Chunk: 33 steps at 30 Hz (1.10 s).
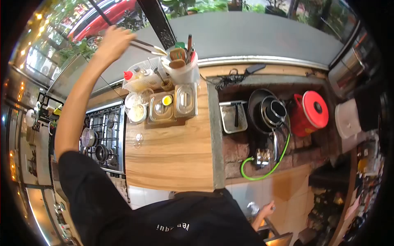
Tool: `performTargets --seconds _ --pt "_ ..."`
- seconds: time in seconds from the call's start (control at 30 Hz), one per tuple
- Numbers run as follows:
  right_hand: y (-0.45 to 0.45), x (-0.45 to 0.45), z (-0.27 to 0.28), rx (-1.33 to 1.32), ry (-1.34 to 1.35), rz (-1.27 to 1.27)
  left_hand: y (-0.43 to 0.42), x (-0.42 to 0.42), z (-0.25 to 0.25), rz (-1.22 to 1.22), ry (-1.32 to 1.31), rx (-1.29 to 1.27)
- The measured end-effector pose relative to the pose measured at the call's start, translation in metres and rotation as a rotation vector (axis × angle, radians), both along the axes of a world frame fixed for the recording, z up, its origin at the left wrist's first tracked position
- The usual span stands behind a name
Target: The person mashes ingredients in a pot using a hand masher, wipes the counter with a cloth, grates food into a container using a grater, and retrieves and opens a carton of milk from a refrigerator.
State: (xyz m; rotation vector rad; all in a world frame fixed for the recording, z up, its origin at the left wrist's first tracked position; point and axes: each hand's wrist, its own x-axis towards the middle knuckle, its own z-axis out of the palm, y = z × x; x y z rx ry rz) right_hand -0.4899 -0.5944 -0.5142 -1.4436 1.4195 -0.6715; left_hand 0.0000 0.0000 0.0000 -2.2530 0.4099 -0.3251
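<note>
My left hand (114, 43) is raised at the upper left, its fingers closed round the dark handles of a long utensil (143, 44). The utensil's pale tips lie at the mouth of a translucent tub (182, 74) that holds spatulas and a wooden spoon (177, 63). Low on the right, my right hand (268, 209) has its fingers drawn together; what they hold, if anything, is too small to make out. A shiny clear object (252, 208) appears beside it. On the wooden counter (172, 156) are lidded metal containers (185, 100), one bearing a small yellow-filled cup (166, 100).
A gas stove (104, 153) with pans stands left of the counter. On the right, the brick-lined sink area (236, 151) holds stacked black pans (256, 104), a red lidded pot (314, 110) and a green hose (283, 151). A clear bin (143, 80) with a red-capped bottle sits behind the containers.
</note>
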Motion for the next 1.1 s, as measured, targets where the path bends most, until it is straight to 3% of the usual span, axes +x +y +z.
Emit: performTargets --seconds 0.03,0.07,0.1,0.27,0.3,0.33,0.4,0.47,0.5,0.57,0.63,0.7,0.77,0.8,0.83,0.9,0.97,1.03,1.1 --pt "-0.003 -0.006 -0.008 -0.040 0.202 -0.055 -0.001 0.027 -0.014 -0.175 0.006 -0.005" --pt "-0.005 -0.012 -0.018 -0.085 0.173 -0.087 -0.019 0.045 -0.024 -0.068 0.102 0.070" --pt "-0.020 -0.037 0.015 -0.149 0.215 -0.125 -0.041 0.082 -0.038 0.025 0.271 0.125" --pt "-0.044 -0.055 -0.043 -0.157 0.224 -0.210 -0.043 0.170 -0.134 -0.056 0.432 0.264" --pt "-0.043 -0.056 -0.045 -0.208 0.255 -0.212 -0.053 0.158 -0.128 -0.114 0.490 0.257" --pt "-0.030 -0.038 -0.005 -0.046 0.200 -0.216 -0.047 0.159 -0.132 -0.232 0.327 0.227" --pt "-0.038 -0.034 -0.019 -0.086 0.133 -0.210 -0.040 0.135 -0.126 -0.350 0.058 0.086" --pt "-0.043 -0.023 -0.005 -0.055 0.012 -0.140 -0.049 0.060 -0.083 -0.404 -0.084 -0.207" --pt "-0.031 -0.005 0.023 -0.060 0.015 -0.085 -0.048 0.012 -0.065 -0.444 -0.129 -0.384" --pt "-0.005 0.033 0.080 -0.045 -0.222 0.081 -0.043 -0.100 -0.050 -0.404 -0.157 -0.694" --pt "0.003 0.058 0.102 -0.088 -0.288 0.231 -0.011 -0.202 -0.086 -0.412 -0.191 -0.934" --pt "0.017 0.081 0.150 -0.058 -0.403 0.469 0.005 -0.298 -0.154 -0.331 -0.229 -1.124" --pt "0.038 0.109 0.178 -0.260 -0.314 0.656 0.026 -0.392 -0.214 -0.084 -0.123 -1.143" --pt "0.059 0.121 0.200 -0.290 -0.431 0.768 0.035 -0.441 -0.249 0.040 -0.121 -1.044" --pt "0.086 0.134 0.221 -0.314 -0.554 0.878 0.036 -0.487 -0.261 0.218 -0.041 -1.164" --pt "0.137 0.151 0.255 -0.271 -0.668 0.964 0.043 -0.567 -0.284 0.461 -0.124 -1.470" --pt "0.225 0.147 0.305 -0.187 -0.703 1.063 0.058 -0.630 -0.293 0.745 -0.169 -1.610" --pt "0.274 0.168 0.300 -0.177 -0.964 1.163 0.090 -0.682 -0.307 0.841 -0.178 -1.589" --pt "0.391 0.152 0.335 0.008 -1.071 1.116 0.131 -0.715 -0.309 0.926 -0.180 -1.545"
